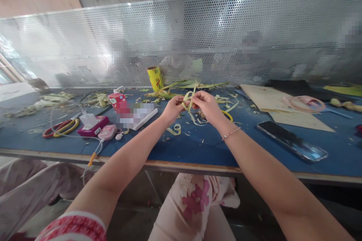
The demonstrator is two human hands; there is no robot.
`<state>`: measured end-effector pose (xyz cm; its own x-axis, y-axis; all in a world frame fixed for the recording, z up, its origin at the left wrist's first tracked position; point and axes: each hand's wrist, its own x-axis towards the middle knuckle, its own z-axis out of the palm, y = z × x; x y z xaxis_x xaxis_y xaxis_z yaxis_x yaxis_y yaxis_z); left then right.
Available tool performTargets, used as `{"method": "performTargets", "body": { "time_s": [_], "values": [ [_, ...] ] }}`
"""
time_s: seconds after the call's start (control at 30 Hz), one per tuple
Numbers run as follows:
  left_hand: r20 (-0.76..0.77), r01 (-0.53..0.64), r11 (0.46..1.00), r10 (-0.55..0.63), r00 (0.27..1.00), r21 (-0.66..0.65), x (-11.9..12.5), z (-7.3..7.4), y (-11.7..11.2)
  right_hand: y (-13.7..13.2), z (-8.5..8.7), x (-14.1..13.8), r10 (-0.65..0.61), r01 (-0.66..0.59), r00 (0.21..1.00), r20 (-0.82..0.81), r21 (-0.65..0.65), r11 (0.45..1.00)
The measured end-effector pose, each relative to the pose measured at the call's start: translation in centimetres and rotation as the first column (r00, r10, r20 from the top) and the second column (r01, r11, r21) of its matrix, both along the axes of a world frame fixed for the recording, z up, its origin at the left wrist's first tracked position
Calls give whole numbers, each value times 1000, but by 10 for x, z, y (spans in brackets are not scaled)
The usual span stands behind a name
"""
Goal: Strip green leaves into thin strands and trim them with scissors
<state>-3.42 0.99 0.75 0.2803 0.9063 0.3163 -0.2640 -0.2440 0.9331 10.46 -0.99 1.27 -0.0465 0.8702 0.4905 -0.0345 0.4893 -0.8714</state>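
Both my hands meet above the middle of the blue table (198, 147). My left hand (174, 107) and my right hand (206, 104) each pinch a pale yellow-green leaf strip (189, 99) that is folded and looped between them. The strip's loose ends hang down toward the table. A curled strip piece (175, 129) lies just below my left hand. Longer green leaves (181, 86) lie behind my hands. A thin bracelet (230, 133) sits on my right wrist.
A phone (292, 145) lies at the right, brown paper (277, 105) and a pink ring (304, 103) behind it. At the left are scissors (60, 128), a pink box (93, 126), a red carton (117, 99). A yellow cup (155, 78) stands before the perforated metal screen (226, 30).
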Motion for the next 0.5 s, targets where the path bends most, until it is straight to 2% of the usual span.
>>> {"method": "performTargets", "body": {
  "time_s": [0.13,0.37,0.5],
  "values": [
    [13,-62,998,62,998,-9,0,-2,3,1,1,0,-21,21,999,-39,-8,1000],
    [-20,-78,996,78,997,32,-1,-5,7,5,-3,-1,-7,4,994,-111,-25,1000],
    [18,-34,999,34,999,16,0,-3,4,3,-3,-2,-4,1,993,-118,-24,1000]
  ]
}}
